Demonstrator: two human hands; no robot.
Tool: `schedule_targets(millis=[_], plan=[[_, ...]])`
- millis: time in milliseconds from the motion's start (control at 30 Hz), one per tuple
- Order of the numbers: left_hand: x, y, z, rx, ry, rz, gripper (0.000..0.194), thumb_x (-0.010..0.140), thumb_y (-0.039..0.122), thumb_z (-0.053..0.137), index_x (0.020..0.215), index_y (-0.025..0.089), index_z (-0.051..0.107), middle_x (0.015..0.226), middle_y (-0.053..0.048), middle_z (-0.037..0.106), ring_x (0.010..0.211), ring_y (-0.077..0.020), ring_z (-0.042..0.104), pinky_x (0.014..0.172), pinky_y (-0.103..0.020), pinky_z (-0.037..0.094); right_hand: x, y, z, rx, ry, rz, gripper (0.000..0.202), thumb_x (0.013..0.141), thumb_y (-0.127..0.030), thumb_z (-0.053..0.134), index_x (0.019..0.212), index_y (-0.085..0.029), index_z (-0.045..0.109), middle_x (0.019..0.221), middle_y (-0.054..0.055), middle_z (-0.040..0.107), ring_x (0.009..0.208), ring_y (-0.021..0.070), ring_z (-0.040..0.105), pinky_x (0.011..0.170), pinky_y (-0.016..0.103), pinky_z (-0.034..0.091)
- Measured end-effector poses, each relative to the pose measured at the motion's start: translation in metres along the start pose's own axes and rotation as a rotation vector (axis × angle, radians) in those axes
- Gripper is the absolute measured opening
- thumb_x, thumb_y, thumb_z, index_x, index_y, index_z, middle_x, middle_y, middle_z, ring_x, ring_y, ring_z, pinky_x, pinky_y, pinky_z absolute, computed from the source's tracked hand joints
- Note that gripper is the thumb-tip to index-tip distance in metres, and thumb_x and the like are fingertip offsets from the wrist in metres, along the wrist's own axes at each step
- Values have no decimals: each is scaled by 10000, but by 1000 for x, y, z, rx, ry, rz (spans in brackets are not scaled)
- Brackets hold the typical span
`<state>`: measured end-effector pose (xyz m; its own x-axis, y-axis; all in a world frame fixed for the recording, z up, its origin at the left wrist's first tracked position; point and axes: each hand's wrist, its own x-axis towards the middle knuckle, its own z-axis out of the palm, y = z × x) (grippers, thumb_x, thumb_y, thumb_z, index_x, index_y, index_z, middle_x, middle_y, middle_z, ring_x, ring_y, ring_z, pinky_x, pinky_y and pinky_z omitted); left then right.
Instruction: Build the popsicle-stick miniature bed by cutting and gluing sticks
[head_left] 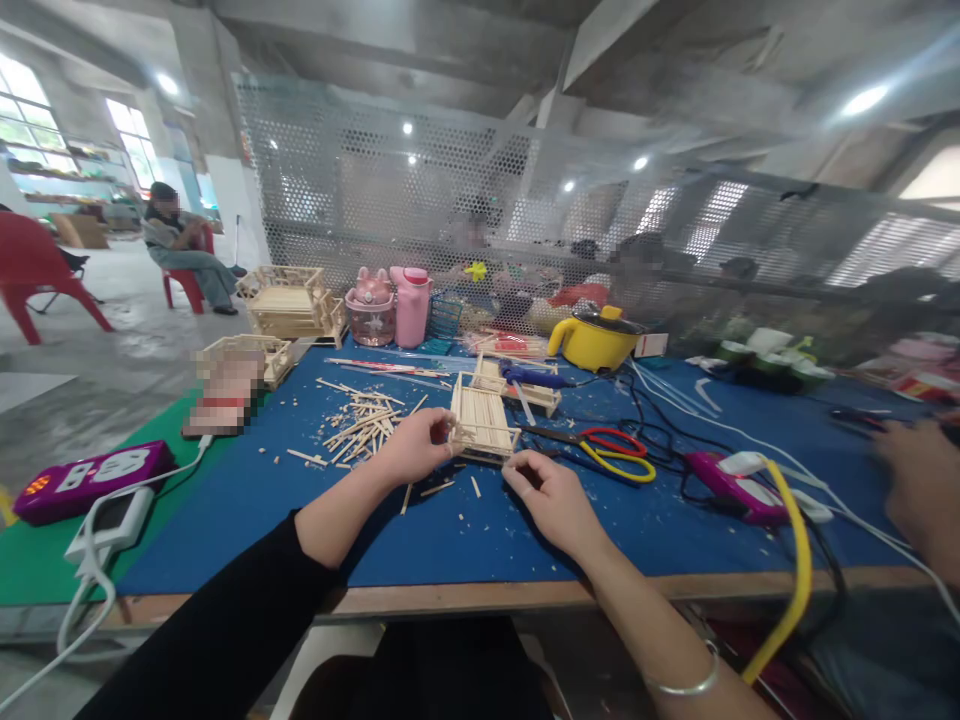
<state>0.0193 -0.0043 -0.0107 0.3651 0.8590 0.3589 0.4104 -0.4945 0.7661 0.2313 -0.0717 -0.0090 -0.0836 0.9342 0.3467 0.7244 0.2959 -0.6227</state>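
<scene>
A small frame of thin wooden sticks (482,420) lies on the blue mat in the middle. My left hand (421,443) is at its left front corner, with thumb and fingertips closed on its edge. At the right front corner, my right hand (546,490) has curled fingers close to the frame; whether they grip anything is too small to tell. Loose sticks (367,422) are heaped left of the frame. Behind it rest a blue glue gun (534,376) and another stick piece (551,397). Scissors with red and yellow handles (611,450) lie to the right.
Stick models (289,305), a pink bottle (412,308) and a yellow pot (598,340) stand behind. Purple power strips (96,482) (739,487) and cables flank the work. Another person's hand (919,480) is at far right; a mesh screen (390,200) runs behind.
</scene>
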Motion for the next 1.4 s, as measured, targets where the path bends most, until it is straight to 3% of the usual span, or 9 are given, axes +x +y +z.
schedule_targets(millis=[233,400,667,767,867,1000,1167,1300,1400], plan=[[-1,4,1,3,-21,-21,120,718,253,636,811,194,592,673,34,561,635,-119,528,623,-233,415,-2,8,-5,25,3,59,219,835,-384,508,834,-201,628,772,19,674,739,182,611,725,308,455],[-2,9,2,97,-3,-41,126,732,285,628,772,200,544,670,37,539,630,-123,513,614,-239,393,-11,7,-19,-145,-34,-11,202,866,-335,466,807,-213,616,782,20,678,731,185,612,673,300,435],[-3,8,3,136,-15,-36,113,748,274,619,793,196,551,707,20,553,660,-131,520,638,-251,406,9,39,-48,-164,-82,4,169,840,-319,515,792,-200,626,831,34,704,772,188,637,721,315,460],[-5,6,3,109,-36,-43,205,724,275,647,893,187,573,784,-5,581,715,-147,549,687,-272,441,20,16,-69,37,-127,-9,208,818,-371,564,732,-189,615,676,3,651,635,147,595,634,282,469],[-6,6,0,99,-45,-20,328,698,205,634,1018,179,565,875,-30,598,782,-161,566,733,-293,463,34,-32,-80,276,-44,-140,181,827,-360,585,807,-187,633,647,-15,624,582,112,567,612,261,479],[-5,3,-7,23,-27,-33,490,651,60,523,1128,172,520,962,-40,595,807,-150,583,750,-294,478,56,-77,-48,578,0,-348,125,856,-298,552,891,-199,621,765,-4,646,715,119,610,714,284,508],[-1,-3,-10,-85,34,-62,458,665,24,488,1095,176,533,963,-34,593,796,-138,592,765,-296,494,62,-60,9,556,94,-320,133,874,-288,534,911,-197,624,862,14,646,796,130,598,779,298,484],[5,-1,0,-192,77,-323,310,790,135,506,1097,177,519,844,-19,579,687,-127,601,629,-259,516,64,-42,11,583,225,-286,132,862,-311,555,882,-196,616,842,17,645,815,142,600,814,315,477],[14,2,7,-251,107,-473,324,859,269,498,1161,156,469,754,-17,574,631,-136,614,557,-249,517,73,-38,4,601,312,-260,115,833,-307,579,867,-202,611,832,14,642,812,146,599,826,329,475]])
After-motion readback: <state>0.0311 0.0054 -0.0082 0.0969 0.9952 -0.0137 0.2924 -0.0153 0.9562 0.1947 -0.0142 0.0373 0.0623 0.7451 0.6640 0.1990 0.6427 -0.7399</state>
